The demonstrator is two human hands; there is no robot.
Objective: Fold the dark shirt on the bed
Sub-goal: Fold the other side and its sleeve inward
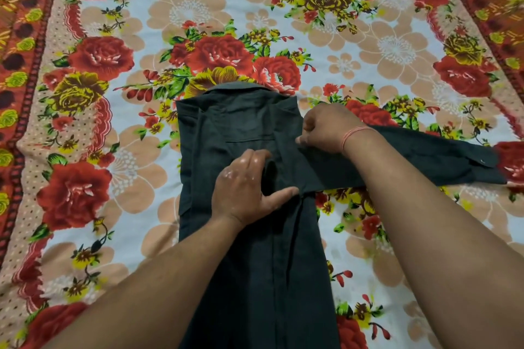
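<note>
Here's the dark shirt (249, 278), lying lengthwise down the middle of the floral bedsheet (119, 45), collar (241, 88) at the far end and the body running back toward the person. The left hand (243, 187) rests on the chest area with its fingers laid out over the cloth and pressing down, the thumb splayed right to the fold where the sleeve (411, 159) leaves the body. The right hand (326, 127), a red thread (354, 134) round its wrist, sits just beyond at the shirt's right shoulder edge, fingers curled in and pinching the fabric there. That sleeve stretches out flat to the right under the forearm, its cuff (482, 163) well away from both hands.
</note>
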